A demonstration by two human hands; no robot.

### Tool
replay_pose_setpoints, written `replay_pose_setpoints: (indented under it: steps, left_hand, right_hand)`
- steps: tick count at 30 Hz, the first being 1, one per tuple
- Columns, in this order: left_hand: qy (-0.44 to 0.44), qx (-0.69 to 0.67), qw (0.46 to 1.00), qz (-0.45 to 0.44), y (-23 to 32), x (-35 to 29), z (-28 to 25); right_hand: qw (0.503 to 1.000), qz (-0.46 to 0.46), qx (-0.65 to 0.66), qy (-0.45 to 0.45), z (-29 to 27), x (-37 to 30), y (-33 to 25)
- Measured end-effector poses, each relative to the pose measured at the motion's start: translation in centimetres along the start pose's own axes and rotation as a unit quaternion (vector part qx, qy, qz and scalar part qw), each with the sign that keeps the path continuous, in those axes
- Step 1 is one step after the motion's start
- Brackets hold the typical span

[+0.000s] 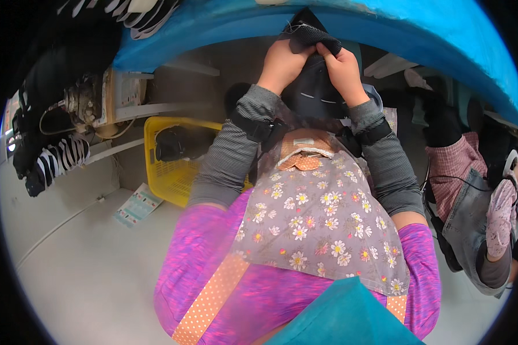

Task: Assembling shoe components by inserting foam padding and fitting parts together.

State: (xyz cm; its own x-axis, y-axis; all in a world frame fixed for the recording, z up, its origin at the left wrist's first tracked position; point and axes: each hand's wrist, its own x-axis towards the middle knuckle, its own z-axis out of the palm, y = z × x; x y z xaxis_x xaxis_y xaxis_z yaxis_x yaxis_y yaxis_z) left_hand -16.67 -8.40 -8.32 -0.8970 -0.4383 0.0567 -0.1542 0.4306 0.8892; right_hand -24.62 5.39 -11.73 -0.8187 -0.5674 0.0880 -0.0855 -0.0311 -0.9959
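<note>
Both my hands are at the edge of the blue-covered table (385,26), held out above my lap. Between them is a black mesh fabric piece (313,37), with loose pale threads at its left side and a darker pointed part rising behind it. My left hand (284,62) grips its left side, fingers curled partly out of sight under the cloth. My right hand (342,69) pinches the lower right edge, thumb on top. Below the hands, dark cloth with short white marks (316,95) hangs towards my lap.
A yellow plastic basket (170,187) with dark things inside stands on the floor at my left. Beyond it are a machine (80,103) and striped black-and-white pieces (63,155). A printed sheet (138,205) lies on the floor. Another person (472,201) sits close on my right.
</note>
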Motion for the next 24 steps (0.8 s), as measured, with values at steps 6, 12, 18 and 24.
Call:
replay_pose_setpoints:
  steps: [6, 12, 18, 24]
  left_hand:
    - [0.081, -0.012, 0.995, 0.058, -0.3, -1.4, 0.4]
    - [0.071, -0.069, 0.994, 0.039, -0.9, -1.1, 0.6]
    - [0.058, -0.129, 0.990, 0.021, -0.8, -1.0, 0.5]
    - [0.053, -0.098, 0.994, 0.011, -1.6, -1.5, 0.4]
  right_hand:
    - [0.999, -0.003, -0.052, 0.003, 0.0, -0.1, -1.0]
    - [0.990, -0.002, -0.139, -0.013, -0.2, 0.2, -0.7]
    - [0.997, -0.020, -0.073, -0.008, 0.3, 0.4, -0.6]
    - [0.993, -0.058, -0.108, -0.005, 0.6, -0.7, -2.6]
